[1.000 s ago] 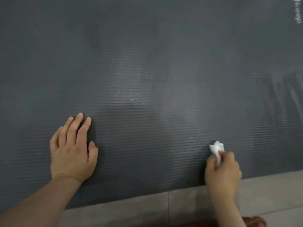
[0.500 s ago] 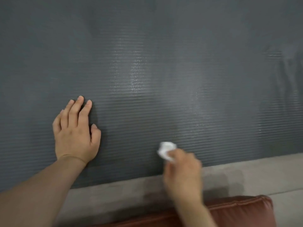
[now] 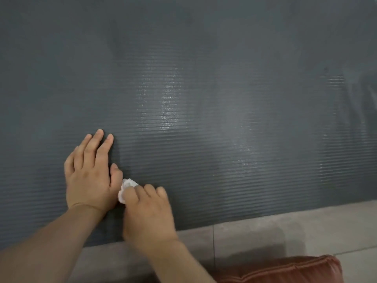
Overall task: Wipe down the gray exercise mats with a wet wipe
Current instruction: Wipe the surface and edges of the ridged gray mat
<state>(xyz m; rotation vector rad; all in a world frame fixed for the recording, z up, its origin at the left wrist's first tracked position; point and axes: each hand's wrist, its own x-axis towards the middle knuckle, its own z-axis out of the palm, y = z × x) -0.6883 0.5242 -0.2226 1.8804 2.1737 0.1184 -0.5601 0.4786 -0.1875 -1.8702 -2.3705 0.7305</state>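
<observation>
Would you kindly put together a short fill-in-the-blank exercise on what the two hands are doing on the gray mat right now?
1. The left hand lies flat, fingers straight, on the gray ____.
2. The right hand grips a crumpled white ____ against the mat.
3. The wet wipe sits right beside the left hand's ____.
4. Near the bottom right corner, on the tiled floor, lies a reddish-brown ____.

Missing words: mat; wet wipe; thumb; cushion

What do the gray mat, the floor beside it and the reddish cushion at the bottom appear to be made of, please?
Gray mat: likely foam or rubber, matte, with fine horizontal ribs and damp sheen streaks. Floor: probably stone or ceramic tile, matte gray, with a grout line. Reddish cushion: looks like leather or faux leather, with a soft sheen and creases.
</observation>
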